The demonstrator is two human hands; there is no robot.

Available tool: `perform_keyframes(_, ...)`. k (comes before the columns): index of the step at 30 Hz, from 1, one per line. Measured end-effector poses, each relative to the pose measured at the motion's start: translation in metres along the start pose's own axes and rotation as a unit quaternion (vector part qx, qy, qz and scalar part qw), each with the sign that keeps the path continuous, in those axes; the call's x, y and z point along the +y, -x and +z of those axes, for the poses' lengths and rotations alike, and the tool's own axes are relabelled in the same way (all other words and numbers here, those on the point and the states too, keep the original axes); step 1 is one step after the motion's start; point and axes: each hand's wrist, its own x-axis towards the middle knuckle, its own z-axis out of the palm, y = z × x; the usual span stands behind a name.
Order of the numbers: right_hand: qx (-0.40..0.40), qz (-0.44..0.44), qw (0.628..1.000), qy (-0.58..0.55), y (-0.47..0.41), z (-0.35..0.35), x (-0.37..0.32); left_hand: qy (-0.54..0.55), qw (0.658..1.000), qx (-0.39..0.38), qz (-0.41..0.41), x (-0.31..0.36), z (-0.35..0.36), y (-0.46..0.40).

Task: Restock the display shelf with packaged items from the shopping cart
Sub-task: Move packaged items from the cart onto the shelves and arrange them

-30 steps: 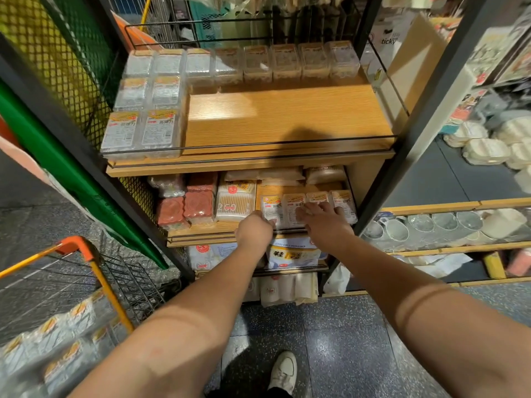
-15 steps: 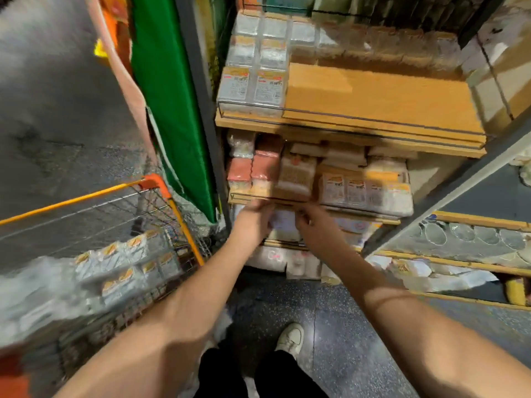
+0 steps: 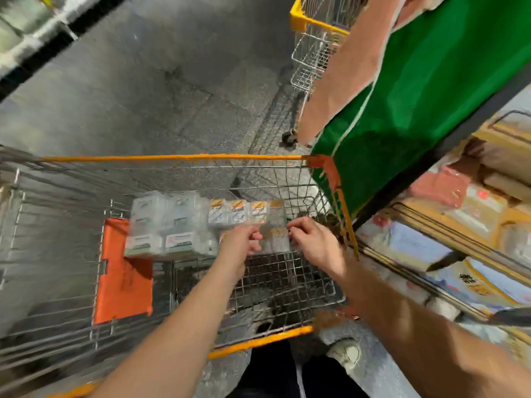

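Observation:
The shopping cart (image 3: 172,158), wire with an orange rim, fills the lower left of the head view. Clear packaged items with orange-and-white labels (image 3: 244,215) stand in a row inside it, beside larger clear packs (image 3: 169,225). My left hand (image 3: 240,245) and my right hand (image 3: 313,244) are both down inside the cart. Their fingers curl on either side of one blurred pack (image 3: 277,239) in front of the row. Motion blur hides how firm the grip is. The display shelf (image 3: 459,231) runs along the right edge, its lower tiers holding packs.
An orange child-seat flap (image 3: 123,271) lies in the cart at the left. A second cart with a yellow rim (image 3: 313,47) stands farther off. A green and peach banner (image 3: 431,81) hangs on the shelf's side. My shoe (image 3: 344,353) is on the grey floor.
I have turned left from the shelf to the cart. Both hands left the lower shelf edge and dropped into the cart, closing around a pack.

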Motion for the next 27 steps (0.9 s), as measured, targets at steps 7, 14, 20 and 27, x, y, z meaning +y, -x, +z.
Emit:
perform_keyframes(7, -0.089, 0.140, 0.986, 0.036, -0.077, 0.082, 0.001, 0.187, 0.972, 0.051, -0.133, -0.017, -0.065, -0.068)
perform_keyframes(14, -0.090, 0.223, 0.970, -0.029, -0.148, 0.147, 0.005, 0.256, 0.944, 0.047, -0.204, -0.020, -0.073, -0.140)
perform_keyframes(20, -0.097, 0.284, 0.944, -0.139, -0.192, 0.182, 0.004, 0.261, 0.939, 0.076, -0.209, -0.028, -0.070, -0.190)
perform_keyframes(27, -0.085, 0.297, 0.948, -0.082, -0.206, 0.193, -0.005, 0.249, 0.926, 0.073, -0.275, -0.021, -0.079, -0.213)
